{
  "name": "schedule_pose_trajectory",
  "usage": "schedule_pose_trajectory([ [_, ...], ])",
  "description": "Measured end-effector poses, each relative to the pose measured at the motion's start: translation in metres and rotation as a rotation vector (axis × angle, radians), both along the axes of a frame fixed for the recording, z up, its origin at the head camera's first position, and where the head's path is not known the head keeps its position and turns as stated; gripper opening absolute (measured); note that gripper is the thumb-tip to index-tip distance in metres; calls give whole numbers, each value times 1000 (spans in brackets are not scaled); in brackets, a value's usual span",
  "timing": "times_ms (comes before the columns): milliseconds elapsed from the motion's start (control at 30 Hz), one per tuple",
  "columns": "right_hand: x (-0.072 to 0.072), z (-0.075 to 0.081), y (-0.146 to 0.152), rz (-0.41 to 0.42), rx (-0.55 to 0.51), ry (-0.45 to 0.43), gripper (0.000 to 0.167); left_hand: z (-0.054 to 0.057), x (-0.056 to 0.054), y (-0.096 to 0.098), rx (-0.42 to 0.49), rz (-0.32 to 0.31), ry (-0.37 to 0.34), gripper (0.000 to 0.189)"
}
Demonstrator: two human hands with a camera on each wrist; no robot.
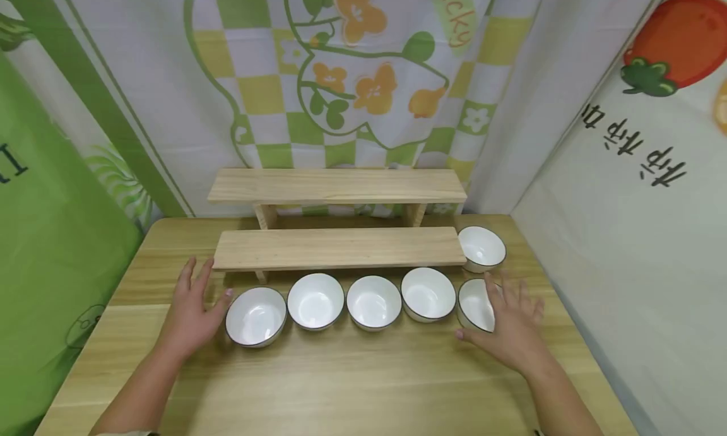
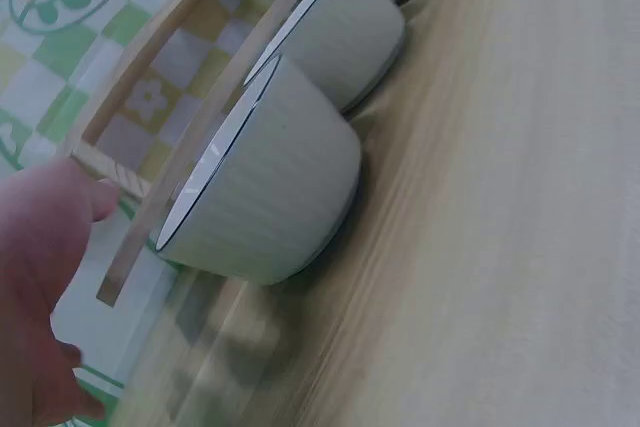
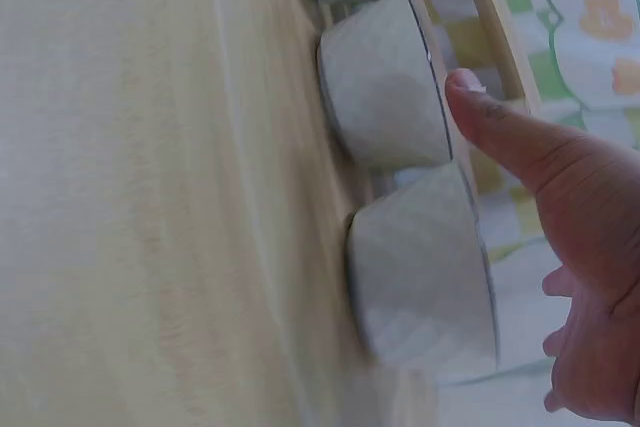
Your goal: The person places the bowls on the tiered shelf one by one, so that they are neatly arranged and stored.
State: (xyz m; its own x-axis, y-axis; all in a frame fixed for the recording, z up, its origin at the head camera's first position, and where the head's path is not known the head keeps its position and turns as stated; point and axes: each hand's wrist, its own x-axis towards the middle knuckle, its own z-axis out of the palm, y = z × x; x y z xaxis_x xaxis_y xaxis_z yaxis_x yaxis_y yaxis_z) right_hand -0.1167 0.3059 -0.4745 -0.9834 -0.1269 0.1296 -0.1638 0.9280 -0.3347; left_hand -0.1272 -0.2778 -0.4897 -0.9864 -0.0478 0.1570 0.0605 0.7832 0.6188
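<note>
"Bowls (image 1: 373, 302), white: where?"
"Five stand in a row before the wooden shelf (image 1: 341, 250), a sixth (image 1: 481, 247) by its right end."
"And the grips?"
"Left hand (image 1: 194, 315) spreads wide beside the leftmost bowl (image 1: 257, 316); right hand (image 1: 514, 335), fingers also spread, hovers by that row's rightmost bowl (image 1: 474, 305)."

Seen from the head, looking forward and down on the row of white bowls (image 1: 373, 302) and wooden shelf (image 1: 341, 248). Shot low, tilted and close from the left wrist at the row's left end, and likewise from the right wrist at the other end, sharing shelf and curtain (image 1: 372, 108) with the head view.
</note>
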Motion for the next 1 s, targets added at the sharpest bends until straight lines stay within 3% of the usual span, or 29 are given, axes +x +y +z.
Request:
schedule_pose_trajectory([
  [133, 1, -10, 10, -8, -124, 29, 135, -2, -17, -9, 254, 104, -77, 74],
  [267, 0, -20, 16, -24, -221, 9, 138, -7, -31, -13, 399, 187, -108, 71],
  [600, 2, -33, 25, -96, -302, -28, 141, -17, -53, -10, 513, 308, -72, 54],
  [800, -1, -38, 28, -132, -315, -72, 142, -24, -57, -11, 622, 363, -110, 51],
  [1000, -1, -39, 29, -173, -350, -109, 141, -29, -63, -9, 725, 395, -80, 49],
])
